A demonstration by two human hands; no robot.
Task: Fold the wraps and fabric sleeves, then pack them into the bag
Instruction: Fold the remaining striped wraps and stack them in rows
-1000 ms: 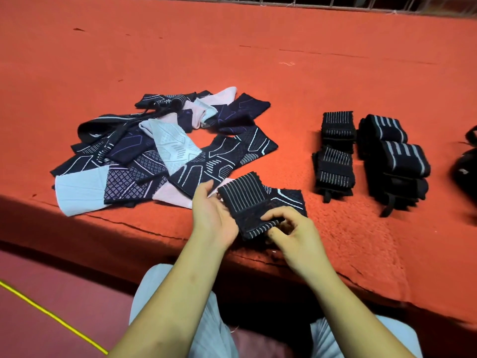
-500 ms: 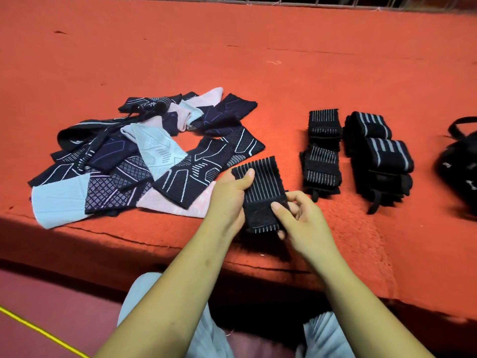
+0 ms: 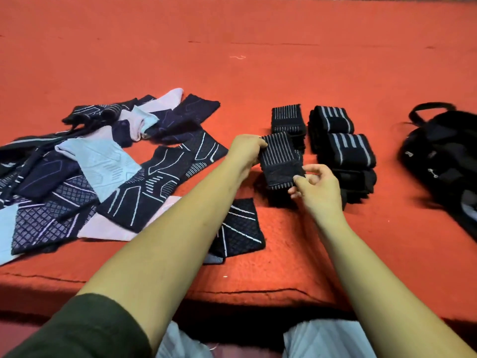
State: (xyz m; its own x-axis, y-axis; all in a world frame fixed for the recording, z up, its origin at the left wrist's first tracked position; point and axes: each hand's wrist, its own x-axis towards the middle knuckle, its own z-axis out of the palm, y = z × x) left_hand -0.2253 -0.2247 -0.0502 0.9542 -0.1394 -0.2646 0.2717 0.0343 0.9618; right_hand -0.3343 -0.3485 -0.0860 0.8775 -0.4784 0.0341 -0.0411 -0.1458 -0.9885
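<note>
A folded black wrap with thin white stripes (image 3: 280, 161) is held just above the stack of folded wraps (image 3: 286, 118) on the red surface. My left hand (image 3: 245, 151) grips its left edge. My right hand (image 3: 316, 187) pinches its lower right corner. To the right lie rolled black wraps with broad grey stripes (image 3: 343, 147). A black bag (image 3: 444, 156) sits at the far right. A heap of unfolded dark, pink and pale blue fabric sleeves (image 3: 103, 166) lies to the left. One dark sleeve (image 3: 240, 228) lies flat under my left forearm.
The red felt-covered table (image 3: 232, 47) stretches far back. Its front edge (image 3: 232, 293) runs just before my knees. A small bit of thread (image 3: 238, 57) lies on the bare felt behind the wraps.
Both hands carried the striped wrap away from the front edge, forward and right, to the folded stack. The dark sleeve that lay beneath it now shows on the table.
</note>
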